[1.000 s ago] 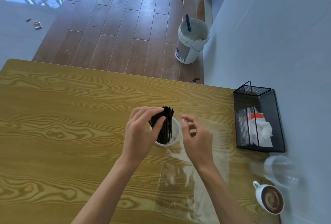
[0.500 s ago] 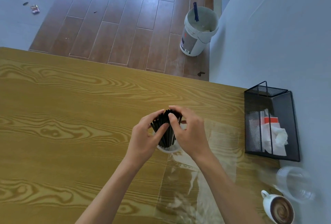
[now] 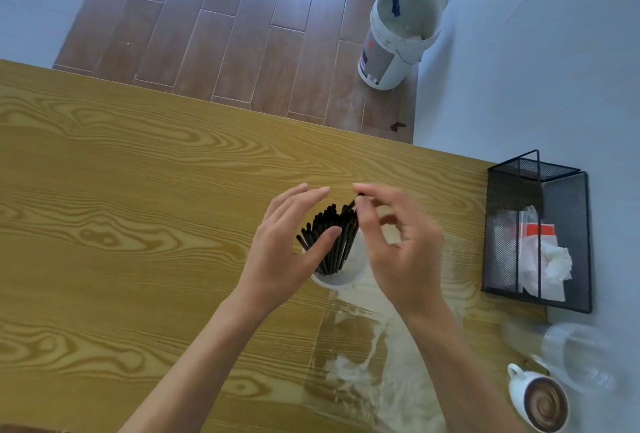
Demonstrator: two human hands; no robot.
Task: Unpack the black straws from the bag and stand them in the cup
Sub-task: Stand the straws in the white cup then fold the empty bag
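A bundle of black straws (image 3: 329, 242) stands tilted in a white cup (image 3: 337, 280) near the middle of the wooden table (image 3: 121, 224). My left hand (image 3: 284, 252) cups the bundle from the left, thumb pressed against the straws, fingers stretched over their tops. My right hand (image 3: 398, 242) is just right of the cup and pinches the top of one straw between thumb and forefinger. The empty clear plastic bag (image 3: 374, 363) lies flat on the table in front of the cup, partly under my right forearm.
A black mesh holder (image 3: 540, 235) with napkins stands at the table's right edge by the wall. A clear plastic cup (image 3: 575, 356) and a mug of coffee (image 3: 540, 401) sit at the near right. A white bucket (image 3: 398, 34) stands on the floor beyond the table.
My right hand has let go of the bundle's side and now pinches a single straw tip at the top. My left hand has loosened, fingers stretched out over the straws.
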